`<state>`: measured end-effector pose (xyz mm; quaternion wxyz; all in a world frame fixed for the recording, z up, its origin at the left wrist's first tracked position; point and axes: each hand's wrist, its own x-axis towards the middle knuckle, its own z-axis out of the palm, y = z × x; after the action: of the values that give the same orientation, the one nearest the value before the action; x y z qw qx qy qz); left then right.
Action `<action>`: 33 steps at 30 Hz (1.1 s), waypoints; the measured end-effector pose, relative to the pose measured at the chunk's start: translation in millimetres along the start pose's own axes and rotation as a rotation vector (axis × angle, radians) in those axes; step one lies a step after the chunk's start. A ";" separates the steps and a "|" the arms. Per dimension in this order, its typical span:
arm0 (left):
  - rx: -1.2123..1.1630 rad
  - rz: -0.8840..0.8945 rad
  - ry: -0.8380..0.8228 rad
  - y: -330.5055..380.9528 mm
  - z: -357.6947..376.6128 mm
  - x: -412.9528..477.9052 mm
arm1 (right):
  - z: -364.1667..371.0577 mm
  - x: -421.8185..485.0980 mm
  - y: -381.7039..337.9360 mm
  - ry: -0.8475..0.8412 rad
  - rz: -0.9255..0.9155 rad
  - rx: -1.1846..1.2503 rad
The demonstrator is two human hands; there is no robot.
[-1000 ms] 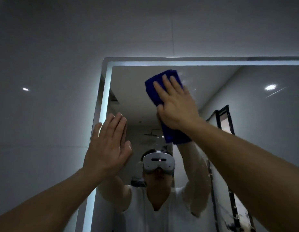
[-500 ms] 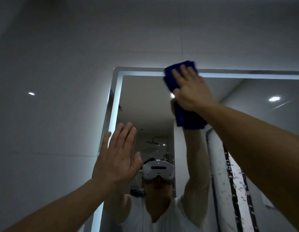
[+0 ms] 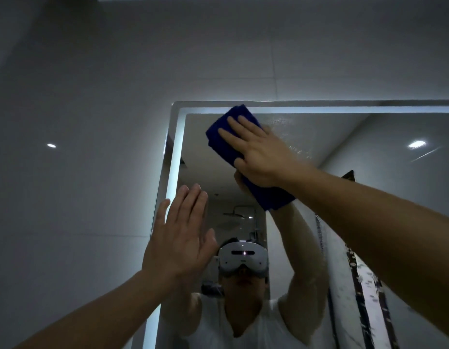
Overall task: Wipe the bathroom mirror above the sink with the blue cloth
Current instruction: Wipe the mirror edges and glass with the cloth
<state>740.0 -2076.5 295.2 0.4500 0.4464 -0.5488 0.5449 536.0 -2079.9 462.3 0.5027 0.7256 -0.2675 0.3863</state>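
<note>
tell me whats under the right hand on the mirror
The right hand presses the folded blue cloth against the mirror near its top edge. The cloth's middle and the glass behind it are covered, so their state cannot be seen.

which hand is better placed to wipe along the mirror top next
Right: the right hand presses the folded blue cloth on the light-edged wall mirror near its top edge; the left hand holds nothing.
</note>
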 end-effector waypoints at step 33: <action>-0.040 -0.018 -0.029 1.0 -2.7 -1.4 | -16.8 -9.2 83.4 0.027 0.550 0.098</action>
<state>739.3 -2073.8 293.6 0.4558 0.4500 -0.5622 0.5232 461.2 -2093.4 501.5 0.3468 0.6438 -0.4290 0.5303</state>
